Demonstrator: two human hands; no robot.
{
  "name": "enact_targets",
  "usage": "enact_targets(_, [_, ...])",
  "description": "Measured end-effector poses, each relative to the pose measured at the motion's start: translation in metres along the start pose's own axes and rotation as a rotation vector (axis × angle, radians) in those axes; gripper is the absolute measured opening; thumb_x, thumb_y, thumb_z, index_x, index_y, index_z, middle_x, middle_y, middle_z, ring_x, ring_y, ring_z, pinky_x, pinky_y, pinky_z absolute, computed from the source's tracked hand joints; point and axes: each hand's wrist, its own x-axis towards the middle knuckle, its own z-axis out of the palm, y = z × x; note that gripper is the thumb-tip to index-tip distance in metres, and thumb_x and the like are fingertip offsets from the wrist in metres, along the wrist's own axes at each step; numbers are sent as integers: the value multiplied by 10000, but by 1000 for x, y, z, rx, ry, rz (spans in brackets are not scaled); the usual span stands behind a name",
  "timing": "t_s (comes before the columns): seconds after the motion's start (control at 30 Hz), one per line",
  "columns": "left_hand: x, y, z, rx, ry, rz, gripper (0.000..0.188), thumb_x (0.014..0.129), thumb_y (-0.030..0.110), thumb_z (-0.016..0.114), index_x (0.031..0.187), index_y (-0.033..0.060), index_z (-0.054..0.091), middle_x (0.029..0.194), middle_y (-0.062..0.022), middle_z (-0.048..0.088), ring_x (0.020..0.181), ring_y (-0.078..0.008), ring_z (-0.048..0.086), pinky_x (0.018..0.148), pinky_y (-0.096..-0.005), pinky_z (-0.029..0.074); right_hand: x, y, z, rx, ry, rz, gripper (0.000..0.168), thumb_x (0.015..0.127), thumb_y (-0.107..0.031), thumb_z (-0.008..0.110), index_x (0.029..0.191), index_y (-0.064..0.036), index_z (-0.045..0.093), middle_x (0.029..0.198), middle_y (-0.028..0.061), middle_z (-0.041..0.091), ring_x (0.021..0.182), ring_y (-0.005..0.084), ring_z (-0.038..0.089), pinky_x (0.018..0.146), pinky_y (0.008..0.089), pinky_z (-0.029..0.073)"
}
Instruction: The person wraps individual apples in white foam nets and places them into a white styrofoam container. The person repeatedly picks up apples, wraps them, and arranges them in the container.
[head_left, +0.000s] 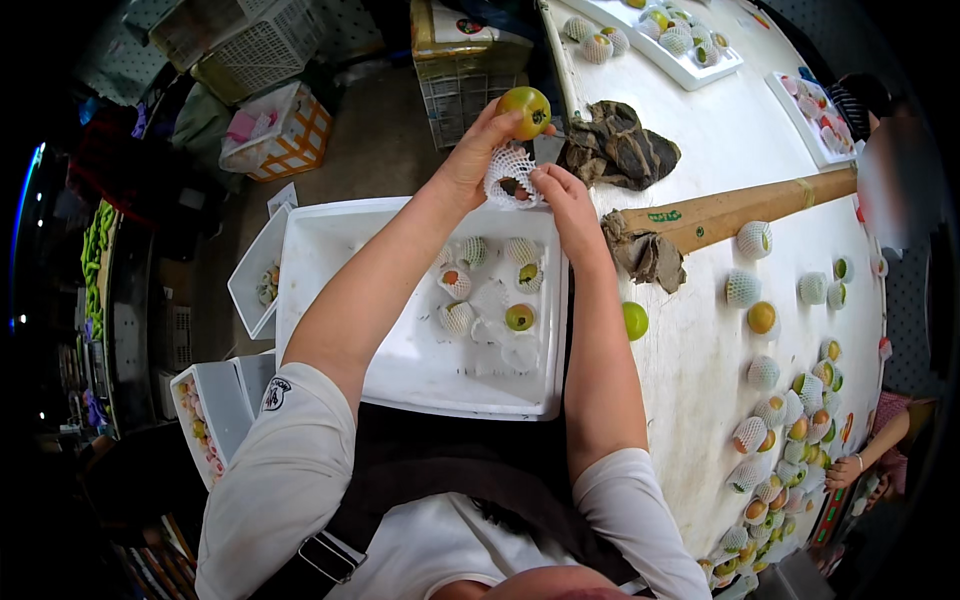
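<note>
My left hand (476, 146) grips a green-orange tomato (525, 112), its stem end turned to the right. Just below the fruit, a white foam net sleeve (501, 176) is stretched open between my hands. The fingers of my right hand (564, 196) pinch the sleeve's right edge. Both hands are above the far rim of a white foam box (405, 386). Inside the box sit several tomatoes in net sleeves (456, 319), with another tomato (520, 316) showing its top. Clear plastic cups or liner (491, 300) lie among them.
On the white table (690, 390) at right are a green fruit (636, 321), a dark crumpled cloth (622, 146), a long cardboard piece (739, 210) and many netted tomatoes (810, 390). A co-worker's hand (844, 471) rests at the table's far edge. Foam boxes (217, 405) stand at left.
</note>
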Motion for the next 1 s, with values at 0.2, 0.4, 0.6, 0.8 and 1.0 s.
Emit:
enact_targets(0.2, [0,-7,-19,-27,77,10,485,886,337,659,1283,133,470,1120,-120,640,948,-196,643,856,-343,502,5,1,-1,534,383,-222,87,942,-136,559,935,-50,576,832,23,633,713,85,569,665,241,455])
enact_targets(0.4, [-35,-14,3,1121,209,254,626,762,267,789,1247,84,438,1057,-101,632,926,-229,645,787,-347,506,11,21,9,-233,784,-331,190,921,-134,551,1058,-17,613,852,152,641,761,230,611,714,344,486])
enact_targets(0.6, [-31,-37,23,1617,428,211,683,683,235,814,1229,77,435,1074,-198,614,990,-387,612,810,-443,499,8,18,13,-40,395,-145,455,809,-277,692,1117,45,598,918,134,671,763,146,634,664,294,518])
enact_targets(0.8, [-40,-10,-2,971,131,183,490,923,256,622,1313,48,410,998,-45,571,906,-153,587,811,-278,473,7,10,-5,297,255,-143,434,807,-292,656,1127,-15,560,1009,142,627,891,246,640,705,354,541])
enact_targets(1.0, [-72,4,9,164,257,-328,436,1034,357,358,1352,74,449,1357,-93,482,1251,-195,481,978,-383,453,-21,-3,22,950,-142,-7,362,900,-286,570,1196,-98,479,1135,131,583,981,296,650,705,460,600])
